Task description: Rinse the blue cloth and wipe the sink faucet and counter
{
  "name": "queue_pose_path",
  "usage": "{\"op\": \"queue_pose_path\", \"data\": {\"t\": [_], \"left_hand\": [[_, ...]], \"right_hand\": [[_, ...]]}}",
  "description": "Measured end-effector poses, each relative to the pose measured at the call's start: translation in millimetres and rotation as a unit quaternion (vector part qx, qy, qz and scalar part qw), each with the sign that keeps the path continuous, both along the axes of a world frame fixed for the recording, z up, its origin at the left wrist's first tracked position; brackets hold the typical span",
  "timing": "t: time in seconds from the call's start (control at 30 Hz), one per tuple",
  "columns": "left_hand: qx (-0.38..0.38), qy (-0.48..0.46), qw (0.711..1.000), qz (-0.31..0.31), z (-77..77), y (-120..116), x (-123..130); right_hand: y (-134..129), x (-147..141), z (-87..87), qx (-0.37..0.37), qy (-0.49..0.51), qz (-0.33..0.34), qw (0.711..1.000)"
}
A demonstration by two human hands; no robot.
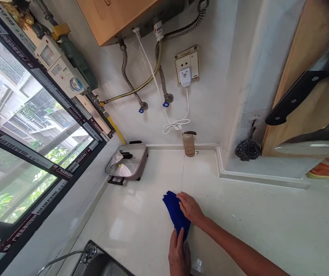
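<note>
A folded blue cloth [175, 211] lies on the pale glossy countertop [141, 230], its far end ragged and slightly spread. My right hand [191, 207] grips the cloth's right edge, with the fingers bent over it. At the near end, my left hand [178, 251] has its fingers on top of the cloth and the thumb along its right side. What lies under the fingers of both hands is hidden. A small clear, shiny patch [198, 264] shows on the counter beside my left hand.
An electric pan [126, 174] with a cloth and a black-handled item stands at the back left. A brownish jar [189, 145] is by the wall. A sink [101, 264] is at lower left, a knife [295, 97] and steel scrubber [247, 149] at right.
</note>
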State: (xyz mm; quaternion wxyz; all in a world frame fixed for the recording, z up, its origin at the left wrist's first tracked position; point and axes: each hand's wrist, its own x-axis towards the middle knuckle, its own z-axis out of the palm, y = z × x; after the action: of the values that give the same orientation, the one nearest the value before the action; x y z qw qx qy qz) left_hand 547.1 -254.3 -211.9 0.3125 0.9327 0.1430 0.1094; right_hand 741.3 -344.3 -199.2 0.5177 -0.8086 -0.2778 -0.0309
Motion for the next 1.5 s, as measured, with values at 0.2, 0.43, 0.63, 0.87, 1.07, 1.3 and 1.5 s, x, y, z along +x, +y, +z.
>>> {"op": "queue_pose_path", "data": {"t": [0.2,0.43,0.63,0.87,1.07,1.3,1.5], "left_hand": [[0.069,-0.06,0.996,0.013,4.0,5.3,9.2],[0.042,-0.054,0.998,-0.002,21.8,19.1,7.0],[0.012,-0.04,0.999,0.021,20.5,30.6,-25.4],[0.012,-0.021,0.997,0.072,13.4,21.8,-28.7],[-0.006,-0.047,0.994,0.098,8.8,24.2,-31.1],[-0.006,-0.075,0.99,0.117,5.5,30.8,-34.2],[0.022,-0.032,0.995,0.097,22.2,52.6,-18.3]], "right_hand": [[11.0,-11.5,-20.1,-0.143,-0.139,-0.04,0.979],[42.1,1.8,-13.3,-0.127,-0.125,-0.058,0.982],[45.7,-27.5,-17.6,-0.1,-0.106,-0.065,0.987],[44.1,-26.9,-19.3,-0.084,-0.095,-0.083,0.988],[48.2,-19.2,-17.4,-0.146,-0.075,-0.104,0.981],[46.8,-21.3,-15.6,-0.185,-0.043,-0.108,0.976],[-30.0,-20.8,-8.1,-0.208,-0.004,-0.167,0.964]]}}
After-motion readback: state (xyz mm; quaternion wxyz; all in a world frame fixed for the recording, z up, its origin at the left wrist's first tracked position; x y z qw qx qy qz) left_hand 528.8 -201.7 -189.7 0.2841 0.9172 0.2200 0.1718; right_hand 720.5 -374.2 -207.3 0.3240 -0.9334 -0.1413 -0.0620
